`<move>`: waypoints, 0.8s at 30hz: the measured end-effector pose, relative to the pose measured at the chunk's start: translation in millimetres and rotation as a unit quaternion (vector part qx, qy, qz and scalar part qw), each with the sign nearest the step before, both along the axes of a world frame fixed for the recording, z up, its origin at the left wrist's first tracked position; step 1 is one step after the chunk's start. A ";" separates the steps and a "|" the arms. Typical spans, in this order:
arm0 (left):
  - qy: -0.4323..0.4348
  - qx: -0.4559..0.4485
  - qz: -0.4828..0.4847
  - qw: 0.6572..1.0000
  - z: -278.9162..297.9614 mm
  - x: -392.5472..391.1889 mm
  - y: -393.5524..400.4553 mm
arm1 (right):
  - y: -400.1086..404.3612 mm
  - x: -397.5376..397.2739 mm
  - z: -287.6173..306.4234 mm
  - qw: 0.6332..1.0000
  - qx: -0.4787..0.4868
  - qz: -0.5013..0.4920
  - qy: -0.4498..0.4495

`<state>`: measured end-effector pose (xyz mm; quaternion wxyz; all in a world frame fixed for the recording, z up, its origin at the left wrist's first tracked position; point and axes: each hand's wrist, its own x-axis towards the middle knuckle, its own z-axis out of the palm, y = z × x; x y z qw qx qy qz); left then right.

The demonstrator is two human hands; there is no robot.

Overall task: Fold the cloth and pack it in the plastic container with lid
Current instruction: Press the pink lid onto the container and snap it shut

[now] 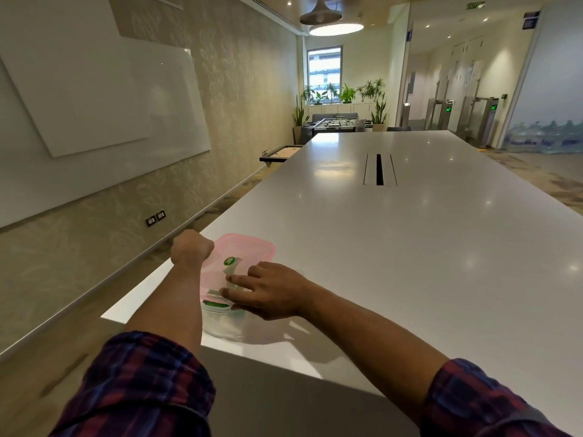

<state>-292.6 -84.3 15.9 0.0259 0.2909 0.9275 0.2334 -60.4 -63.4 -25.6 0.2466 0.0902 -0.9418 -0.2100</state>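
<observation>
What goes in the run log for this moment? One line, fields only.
stage: closing | pink lid on container | left hand gripping lid's far-left edge | right hand pressing near side | cloth: green glimpsed inside | table

I see a bright room lit by round ceiling lamps (335, 28), glare spots on the glossy white table (410, 234), soft forearm shadows, wide-angle bending at edges.

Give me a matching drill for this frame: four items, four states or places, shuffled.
Items:
1. pink lid
2. left hand
3. right hand
4. clear container

States:
A. fingers spread, on the lid's near right part
B. closed on the lid's left edge
C. on the table's near left corner, under the lid
D. translucent, green sticker on top

Pairs: 1-D, 2-B, 3-A, 4-C
</observation>
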 end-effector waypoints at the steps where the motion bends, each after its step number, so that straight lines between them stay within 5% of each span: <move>1: -0.008 0.000 0.002 1.000 -2.0 -0.7 -0.1 | -0.7 -0.6 -0.5 1.000 -0.002 -0.001 -0.004; 12: -0.046 0.019 -0.002 0.999 -10.4 -2.0 9.6 | 3.6 -6.9 -7.6 1.000 0.001 -0.025 -0.001; 18: -0.019 -0.027 -0.054 0.998 -11.4 1.7 24.9 | 22.4 -6.3 -13.3 0.994 -0.101 -0.037 0.032; 24: -0.090 0.066 0.008 0.994 -15.5 -1.6 21.6 | 30.1 -3.6 -28.8 0.983 -0.168 -0.025 0.067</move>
